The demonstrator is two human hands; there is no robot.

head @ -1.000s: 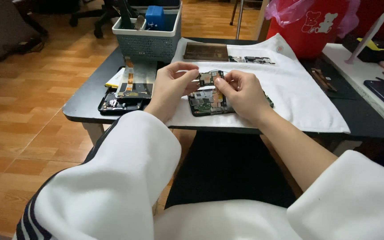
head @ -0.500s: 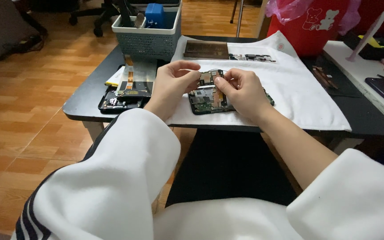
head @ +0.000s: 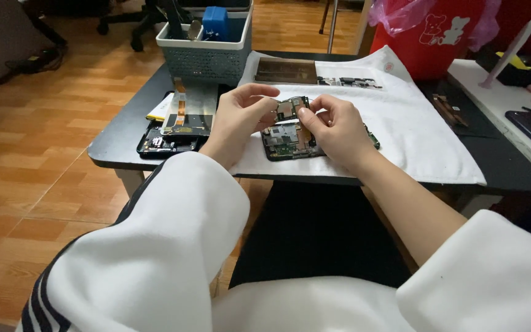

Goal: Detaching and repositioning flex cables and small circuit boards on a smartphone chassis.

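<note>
We see a stack of phone parts [head: 176,126] at table's left edge, grey basket [head: 207,52] behind. Our left hand [head: 238,120] and right hand [head: 333,126] both pinch a small circuit board [head: 289,109], fingers curled, lifted just above an opened phone [head: 290,142] on the white cloth [head: 413,123]. Red bin [head: 434,37] far right.

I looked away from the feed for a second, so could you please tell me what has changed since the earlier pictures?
Very little. Both hands have lifted the small circuit board slightly off the opened phone; the left hand and right hand still pinch it between them. The white cloth, grey basket and dismantled parts stayed put.
</note>
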